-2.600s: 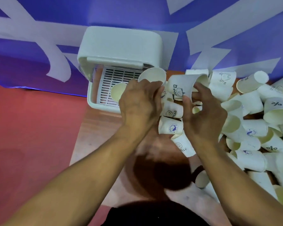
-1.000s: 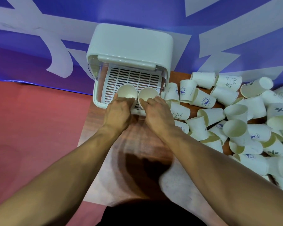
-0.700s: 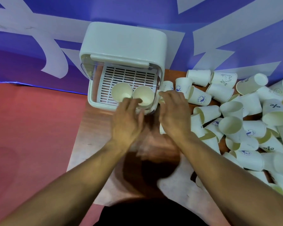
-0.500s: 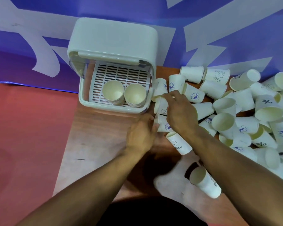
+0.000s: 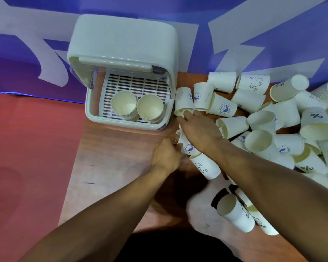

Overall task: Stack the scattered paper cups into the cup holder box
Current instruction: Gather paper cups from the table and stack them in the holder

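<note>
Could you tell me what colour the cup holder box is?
Pale off-white; the cup holder box shows best in the head view.

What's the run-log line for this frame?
phase: pick | box: two stacks inside | left hand: grips logo cup | right hand: atop pile edge, grip unclear

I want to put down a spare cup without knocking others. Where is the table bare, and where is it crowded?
Bare wood lies on the table in front of the cup holder box, left of the left hand. The slats behind the two cup stacks are free too. Right of the box, loose cups crowd it.
</note>
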Motion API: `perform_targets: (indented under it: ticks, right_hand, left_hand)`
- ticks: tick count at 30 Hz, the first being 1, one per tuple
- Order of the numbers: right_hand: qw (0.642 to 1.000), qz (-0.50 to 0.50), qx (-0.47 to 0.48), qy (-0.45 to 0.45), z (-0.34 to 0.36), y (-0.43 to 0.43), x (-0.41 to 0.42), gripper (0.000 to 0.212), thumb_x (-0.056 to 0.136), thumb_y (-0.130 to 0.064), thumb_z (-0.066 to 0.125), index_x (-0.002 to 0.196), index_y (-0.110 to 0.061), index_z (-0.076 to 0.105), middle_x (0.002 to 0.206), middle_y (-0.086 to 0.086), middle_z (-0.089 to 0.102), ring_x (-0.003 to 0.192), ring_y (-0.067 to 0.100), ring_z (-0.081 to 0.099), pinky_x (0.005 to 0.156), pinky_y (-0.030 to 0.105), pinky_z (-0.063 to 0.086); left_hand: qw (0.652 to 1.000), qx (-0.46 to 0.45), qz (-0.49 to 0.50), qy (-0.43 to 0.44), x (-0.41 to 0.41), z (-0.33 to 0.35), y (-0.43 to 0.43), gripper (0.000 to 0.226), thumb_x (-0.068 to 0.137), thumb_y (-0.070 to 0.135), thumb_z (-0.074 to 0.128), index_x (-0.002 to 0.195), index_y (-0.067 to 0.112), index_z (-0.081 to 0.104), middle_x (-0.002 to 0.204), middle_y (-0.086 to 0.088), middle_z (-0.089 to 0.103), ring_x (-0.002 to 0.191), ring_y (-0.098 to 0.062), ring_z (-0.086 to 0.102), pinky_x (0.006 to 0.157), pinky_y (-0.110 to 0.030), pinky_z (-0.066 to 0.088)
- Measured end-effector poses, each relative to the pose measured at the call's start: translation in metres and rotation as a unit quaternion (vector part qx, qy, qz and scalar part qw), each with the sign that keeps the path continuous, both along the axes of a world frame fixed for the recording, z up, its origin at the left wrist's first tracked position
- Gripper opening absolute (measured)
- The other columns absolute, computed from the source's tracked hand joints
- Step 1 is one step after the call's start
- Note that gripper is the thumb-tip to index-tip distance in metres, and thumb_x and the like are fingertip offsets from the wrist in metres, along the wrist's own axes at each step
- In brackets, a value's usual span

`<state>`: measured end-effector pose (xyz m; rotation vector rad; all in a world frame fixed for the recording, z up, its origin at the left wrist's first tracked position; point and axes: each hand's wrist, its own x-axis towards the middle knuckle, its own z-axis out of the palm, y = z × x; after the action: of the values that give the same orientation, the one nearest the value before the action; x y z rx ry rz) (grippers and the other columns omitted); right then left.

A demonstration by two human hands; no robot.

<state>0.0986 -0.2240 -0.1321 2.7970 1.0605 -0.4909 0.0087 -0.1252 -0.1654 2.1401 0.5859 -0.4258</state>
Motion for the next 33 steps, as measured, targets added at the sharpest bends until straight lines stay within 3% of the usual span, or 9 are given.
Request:
perform_targets:
  ticks: [5, 8, 10, 13, 19, 23, 26, 29, 33]
  right_hand:
    - [0.993, -0.096, 0.011, -0.064, 0.03, -0.011, -0.008, 0.025, 0.094, -0.015, 0.045, 0.114, -0.009, 0.059, 0.109, 0.012, 0.054, 0.096, 0.032, 0.054, 0.06, 0.035, 0.033]
    - [0.972, -0.163, 0.081, -0.146, 0.053, -0.016, -0.018, 0.016, 0.085, -0.018, 0.063, 0.098, -0.011, 0.069, 0.093, 0.01, 0.061, 0.083, 0.032, 0.054, 0.057, 0.033, 0.036]
    - [0.954, -0.166, 0.124, -0.214, 0.065, -0.012, -0.025, 0.014, 0.076, -0.013, 0.068, 0.09, -0.013, 0.069, 0.083, 0.007, 0.062, 0.078, 0.032, 0.051, 0.06, 0.034, 0.034]
    - [0.927, -0.146, 0.215, -0.271, 0.082, 0.005, -0.036, 0.012, 0.079, -0.01, 0.064, 0.089, -0.015, 0.068, 0.084, 0.005, 0.063, 0.083, 0.031, 0.048, 0.067, 0.037, 0.029]
    - [0.892, -0.098, 0.339, -0.282, 0.088, 0.048, -0.041, 0.009, 0.083, -0.008, 0.064, 0.09, -0.012, 0.068, 0.083, 0.006, 0.062, 0.08, 0.031, 0.052, 0.074, 0.039, 0.035]
    - [0.902, -0.06, 0.337, -0.262, 0.077, 0.069, -0.038, 0.008, 0.083, -0.01, 0.064, 0.089, -0.012, 0.068, 0.081, 0.006, 0.06, 0.077, 0.031, 0.052, 0.076, 0.039, 0.036]
    - [0.917, -0.043, 0.317, -0.238, 0.061, 0.079, -0.034, 0.012, 0.074, -0.007, 0.071, 0.085, -0.011, 0.069, 0.076, 0.006, 0.058, 0.072, 0.03, 0.05, 0.076, 0.036, 0.035]
    - [0.95, -0.04, 0.247, -0.188, 0.04, 0.086, -0.028, 0.014, 0.068, -0.007, 0.076, 0.08, -0.014, 0.072, 0.068, 0.004, 0.057, 0.068, 0.028, 0.051, 0.072, 0.033, 0.035]
    - [0.979, -0.031, 0.172, -0.107, 0.024, 0.09, -0.026, 0.018, 0.062, -0.001, 0.073, 0.075, -0.014, 0.073, 0.063, 0.005, 0.056, 0.06, 0.028, 0.051, 0.06, 0.029, 0.04]
  left_hand:
    - [0.991, 0.032, -0.026, -0.125, -0.007, 0.028, 0.006, 0.017, 0.089, 0.021, 0.059, 0.105, 0.023, 0.064, 0.091, 0.0, 0.071, 0.086, -0.027, 0.064, 0.074, -0.033, 0.048]
    - [0.969, 0.095, -0.038, -0.224, -0.011, 0.053, 0.014, 0.015, 0.09, 0.024, 0.059, 0.103, 0.021, 0.064, 0.083, 0.0, 0.066, 0.079, -0.024, 0.061, 0.064, -0.03, 0.04]
    - [0.953, 0.124, -0.041, -0.274, -0.014, 0.067, 0.02, 0.017, 0.091, 0.025, 0.058, 0.106, 0.021, 0.066, 0.091, 0.002, 0.066, 0.086, -0.022, 0.06, 0.066, -0.031, 0.043]
    - [0.929, 0.143, -0.028, -0.339, -0.019, 0.084, 0.036, 0.017, 0.09, 0.023, 0.062, 0.104, 0.019, 0.07, 0.095, 0.003, 0.069, 0.088, -0.025, 0.056, 0.072, -0.032, 0.044]
    - [0.882, 0.234, 0.0, -0.409, -0.024, 0.102, 0.092, 0.011, 0.092, 0.022, 0.062, 0.096, 0.017, 0.071, 0.086, 0.005, 0.067, 0.092, -0.028, 0.054, 0.079, -0.04, 0.039]
    - [0.869, 0.286, 0.033, -0.402, -0.02, 0.103, 0.128, 0.01, 0.091, 0.02, 0.063, 0.097, 0.018, 0.071, 0.089, 0.003, 0.066, 0.092, -0.024, 0.054, 0.078, -0.031, 0.034]
    - [0.868, 0.294, 0.049, -0.397, -0.015, 0.1, 0.145, 0.012, 0.091, 0.021, 0.063, 0.099, 0.017, 0.071, 0.092, 0.002, 0.068, 0.09, -0.028, 0.056, 0.076, -0.035, 0.039]
    - [0.868, 0.282, 0.043, -0.407, -0.009, 0.097, 0.152, 0.012, 0.091, 0.019, 0.062, 0.098, 0.015, 0.071, 0.092, -0.001, 0.069, 0.088, -0.03, 0.058, 0.074, -0.042, 0.046]
    - [0.874, 0.273, 0.032, -0.4, -0.003, 0.091, 0.154, 0.012, 0.09, 0.014, 0.065, 0.098, 0.014, 0.072, 0.089, -0.002, 0.068, 0.087, -0.027, 0.057, 0.075, -0.034, 0.045]
